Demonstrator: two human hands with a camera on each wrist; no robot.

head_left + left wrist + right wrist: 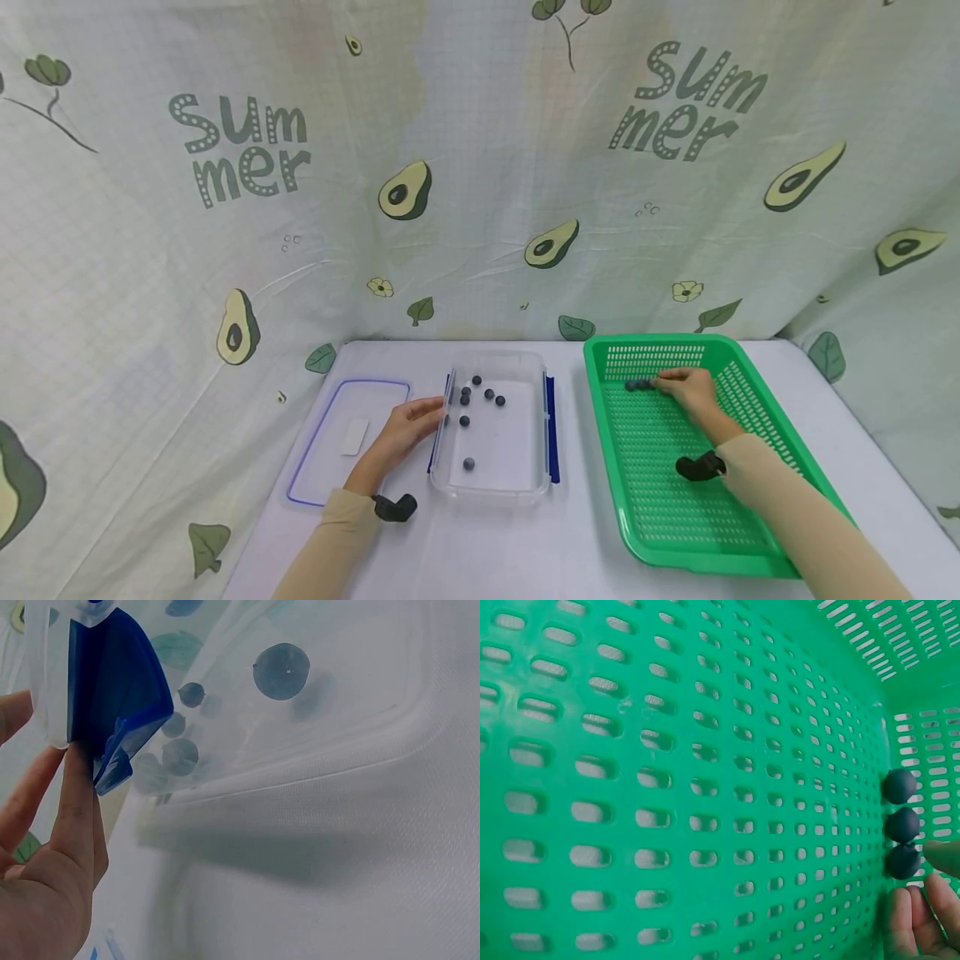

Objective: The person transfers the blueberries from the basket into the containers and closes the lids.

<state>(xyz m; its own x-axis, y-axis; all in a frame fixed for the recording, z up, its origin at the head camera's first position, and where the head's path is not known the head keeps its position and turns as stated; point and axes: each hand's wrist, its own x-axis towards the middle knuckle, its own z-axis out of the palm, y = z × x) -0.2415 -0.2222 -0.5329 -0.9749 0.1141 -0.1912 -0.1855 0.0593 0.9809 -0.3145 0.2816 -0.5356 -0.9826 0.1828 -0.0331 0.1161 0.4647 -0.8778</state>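
Note:
My left hand (412, 429) is at the left side of a clear plastic box (491, 492). Its fairly straight fingers touch the wall and the blue latch (120, 690). Several blueberries (468, 463) lie scattered in the box, mostly towards its far left. Inside a green basket (626, 533), my right hand (690, 390) reaches to the far end. Three blueberries stand in a row there against the basket wall; the right wrist view shows the top blueberry (900, 786) and the middle blueberry (902, 825). My fingertips pinch the end blueberry (902, 862) nearest my hand.
A clear lid with a blue rim seal (348, 382) lies left of the box, a white rectangle (355, 437) on it. Another blue latch (552, 429) hangs along the box's right side. Behind the white table (517, 550) hangs a patterned cloth (480, 167).

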